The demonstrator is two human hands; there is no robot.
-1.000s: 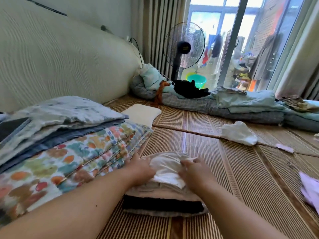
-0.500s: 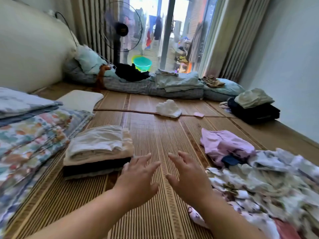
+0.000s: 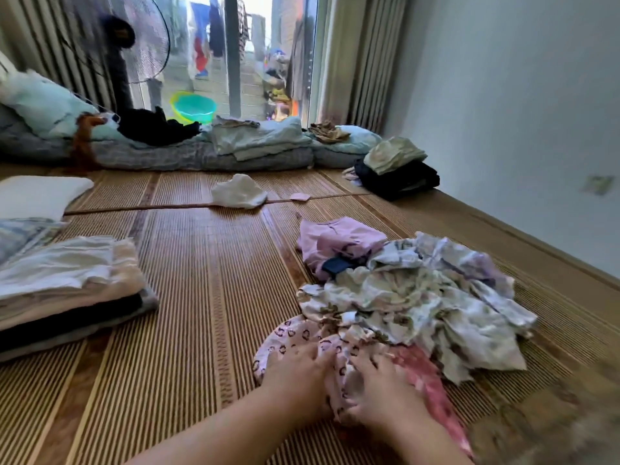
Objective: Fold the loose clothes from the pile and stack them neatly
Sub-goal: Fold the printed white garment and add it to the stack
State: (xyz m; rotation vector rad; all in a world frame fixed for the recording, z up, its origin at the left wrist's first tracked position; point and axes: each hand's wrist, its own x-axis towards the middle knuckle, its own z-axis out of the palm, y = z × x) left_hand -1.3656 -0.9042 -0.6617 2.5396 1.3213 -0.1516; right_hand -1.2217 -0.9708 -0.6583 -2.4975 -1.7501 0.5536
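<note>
The left hand (image 3: 295, 369) and right hand (image 3: 380, 389) are clamping their fingers on a pink spotted garment (image 3: 297, 333) at the pile (image 3: 422, 297) edge. A small folded stack (image 3: 67, 283) is sitting left, and most clothes are awaiting folding.

Bare mat (image 3: 214, 297) lies between folded stack (image 3: 67, 286) and pile (image 3: 419, 297).

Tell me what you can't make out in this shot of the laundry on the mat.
Head view only:
Pink printed garment: bunched under the left hand and right hand, type unclear.
Folded stack: cut off by the left edge.
Dark blue item: mostly buried in the loose pile.
Small wall fitting: too blurred to identify.
</note>
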